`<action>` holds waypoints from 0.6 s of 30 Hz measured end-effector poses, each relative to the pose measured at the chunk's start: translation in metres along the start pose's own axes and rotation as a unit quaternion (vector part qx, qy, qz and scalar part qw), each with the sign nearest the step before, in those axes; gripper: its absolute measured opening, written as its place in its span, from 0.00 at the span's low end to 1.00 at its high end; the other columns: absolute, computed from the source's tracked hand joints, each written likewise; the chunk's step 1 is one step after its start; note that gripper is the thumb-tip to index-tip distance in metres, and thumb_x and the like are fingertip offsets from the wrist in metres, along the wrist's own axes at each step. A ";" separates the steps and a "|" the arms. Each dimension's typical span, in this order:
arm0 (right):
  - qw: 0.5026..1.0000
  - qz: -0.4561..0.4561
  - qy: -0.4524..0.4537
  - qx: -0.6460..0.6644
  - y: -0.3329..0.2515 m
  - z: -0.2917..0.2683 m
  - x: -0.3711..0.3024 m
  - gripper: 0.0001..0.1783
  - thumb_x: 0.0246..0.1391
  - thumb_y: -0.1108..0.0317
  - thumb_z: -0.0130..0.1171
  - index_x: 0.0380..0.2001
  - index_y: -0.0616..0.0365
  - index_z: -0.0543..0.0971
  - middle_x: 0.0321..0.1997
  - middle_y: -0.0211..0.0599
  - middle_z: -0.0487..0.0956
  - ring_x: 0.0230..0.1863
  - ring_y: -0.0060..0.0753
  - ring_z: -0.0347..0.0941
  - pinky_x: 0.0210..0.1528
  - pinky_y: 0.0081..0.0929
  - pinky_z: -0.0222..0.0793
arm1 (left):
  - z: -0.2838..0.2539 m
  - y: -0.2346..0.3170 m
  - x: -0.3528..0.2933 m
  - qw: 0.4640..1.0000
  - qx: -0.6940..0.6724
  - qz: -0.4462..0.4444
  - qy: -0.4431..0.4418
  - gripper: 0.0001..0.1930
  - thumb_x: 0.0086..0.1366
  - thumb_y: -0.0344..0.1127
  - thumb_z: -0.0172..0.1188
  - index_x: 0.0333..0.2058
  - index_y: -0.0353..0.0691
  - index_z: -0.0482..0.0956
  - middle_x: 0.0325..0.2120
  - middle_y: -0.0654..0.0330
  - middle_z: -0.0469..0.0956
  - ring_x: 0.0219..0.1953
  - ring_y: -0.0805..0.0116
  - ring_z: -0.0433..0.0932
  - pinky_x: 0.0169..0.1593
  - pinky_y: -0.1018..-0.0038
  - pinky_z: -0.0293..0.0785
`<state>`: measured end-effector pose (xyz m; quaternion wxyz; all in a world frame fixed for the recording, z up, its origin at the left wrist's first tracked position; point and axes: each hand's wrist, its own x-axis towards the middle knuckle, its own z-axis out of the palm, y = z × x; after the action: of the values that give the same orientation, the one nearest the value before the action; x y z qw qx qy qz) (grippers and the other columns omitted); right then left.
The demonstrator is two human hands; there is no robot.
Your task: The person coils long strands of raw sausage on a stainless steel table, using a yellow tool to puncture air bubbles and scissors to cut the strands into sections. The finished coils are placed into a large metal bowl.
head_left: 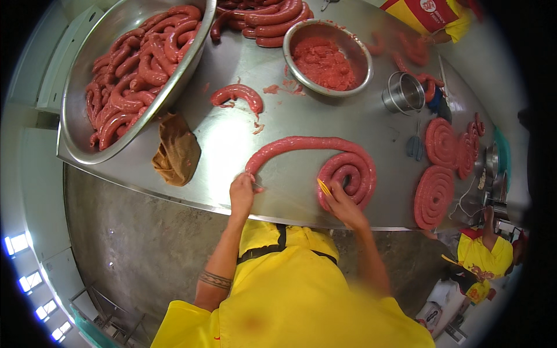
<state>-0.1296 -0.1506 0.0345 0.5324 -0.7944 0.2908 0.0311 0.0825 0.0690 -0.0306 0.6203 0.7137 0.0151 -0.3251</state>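
A long raw sausage lies on the steel table, coiled in a spiral at its right end. My left hand is closed on the sausage's free end, near the table's front edge. A thin strand and a scrap of casing or meat show beside those fingers. By the front of the spiral, my right hand is closed around a slim yellow object, perhaps a handle. Its full shape is hidden by the fingers. A short curved sausage with a ragged end rests farther back.
A large steel basin of sausages stands at left, beside a brown cloth. Behind are a steel bowl of ground meat and a steel pot. Coiled sausages lie at right. Co-workers in yellow are at the right and far side.
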 end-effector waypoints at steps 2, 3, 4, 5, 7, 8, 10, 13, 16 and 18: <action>0.998 -0.005 0.022 -0.054 -0.030 0.051 0.062 0.17 0.66 0.72 0.48 0.57 0.54 0.69 0.42 0.43 0.78 0.51 0.44 0.75 0.57 0.36 0.68 | -0.008 0.009 -0.009 0.848 0.392 0.341 0.103 0.10 0.67 0.27 0.54 0.43 0.29 0.79 0.61 0.32 0.60 0.55 0.42 0.70 0.53 0.59 0.73; 0.989 -0.128 -0.014 -0.072 -0.050 0.072 0.093 0.17 0.65 0.72 0.50 0.56 0.55 0.69 0.45 0.46 0.79 0.50 0.47 0.76 0.55 0.38 0.69 | -0.009 0.012 -0.012 0.852 0.384 0.345 0.085 0.10 0.66 0.27 0.55 0.43 0.29 0.79 0.60 0.32 0.61 0.56 0.41 0.69 0.55 0.58 0.71; 0.975 -0.193 -0.044 -0.101 -0.073 0.088 0.118 0.17 0.63 0.72 0.52 0.55 0.56 0.69 0.47 0.49 0.79 0.49 0.50 0.76 0.53 0.40 0.70 | -0.011 0.012 -0.013 0.858 0.370 0.347 0.080 0.10 0.66 0.27 0.55 0.43 0.29 0.79 0.59 0.33 0.61 0.56 0.39 0.67 0.56 0.57 0.69; 0.955 -0.201 -0.152 -0.156 -0.096 0.101 0.136 0.16 0.62 0.71 0.53 0.53 0.56 0.70 0.47 0.47 0.80 0.48 0.52 0.77 0.52 0.41 0.71 | -0.012 0.011 -0.012 0.858 0.357 0.363 0.067 0.10 0.65 0.26 0.56 0.43 0.29 0.79 0.58 0.33 0.62 0.57 0.37 0.65 0.58 0.56 0.67; 0.928 -0.180 -0.284 -0.158 -0.129 0.105 0.147 0.14 0.61 0.69 0.56 0.49 0.55 0.72 0.44 0.45 0.82 0.46 0.53 0.78 0.48 0.42 0.72 | -0.015 0.005 -0.007 0.934 0.217 0.275 0.063 0.08 0.68 0.26 0.54 0.43 0.32 0.78 0.52 0.45 0.66 0.53 0.51 0.68 0.53 0.61 0.69; 0.925 -0.204 -0.309 -0.088 -0.138 0.102 0.146 0.13 0.59 0.69 0.57 0.47 0.55 0.73 0.42 0.45 0.83 0.45 0.52 0.79 0.46 0.42 0.72 | -0.015 0.000 -0.003 0.976 0.033 0.211 0.031 0.07 0.68 0.27 0.54 0.43 0.34 0.77 0.50 0.49 0.67 0.52 0.55 0.68 0.52 0.61 0.69; 0.909 -0.258 -0.311 0.103 -0.141 0.096 0.130 0.13 0.60 0.68 0.58 0.47 0.56 0.73 0.36 0.45 0.82 0.40 0.53 0.79 0.43 0.42 0.72 | -0.017 -0.011 0.004 0.984 -0.114 0.130 -0.034 0.07 0.72 0.31 0.52 0.41 0.35 0.75 0.44 0.57 0.70 0.45 0.63 0.71 0.48 0.63 0.71; 0.972 -0.115 -0.160 0.126 -0.118 0.088 0.101 0.13 0.63 0.68 0.56 0.49 0.60 0.74 0.34 0.42 0.80 0.39 0.45 0.77 0.47 0.38 0.70 | -0.016 -0.024 0.013 0.952 -0.286 -0.060 -0.095 0.10 0.74 0.35 0.48 0.37 0.36 0.73 0.35 0.63 0.72 0.34 0.69 0.74 0.41 0.66 0.74; 0.953 -0.273 0.054 -0.121 -0.103 0.063 0.083 0.15 0.68 0.67 0.51 0.53 0.61 0.76 0.48 0.40 0.80 0.45 0.33 0.77 0.51 0.29 0.71 | -0.009 -0.025 0.016 0.914 0.313 0.218 -0.141 0.09 0.70 0.33 0.49 0.31 0.39 0.75 0.28 0.56 0.77 0.27 0.61 0.78 0.33 0.65 0.75; 0.967 -0.180 0.116 0.138 -0.110 0.019 0.071 0.13 0.69 0.63 0.51 0.48 0.59 0.76 0.42 0.35 0.79 0.41 0.30 0.75 0.47 0.28 0.71 | -0.002 -0.019 0.014 0.693 0.586 0.388 -0.162 0.10 0.65 0.32 0.51 0.26 0.37 0.78 0.24 0.47 0.80 0.26 0.49 0.80 0.30 0.57 0.76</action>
<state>-0.0116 -0.1354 0.0922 0.5961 -0.7510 0.2039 -0.1978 0.0864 0.0698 -0.0541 0.1397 0.8112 -0.5573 -0.1089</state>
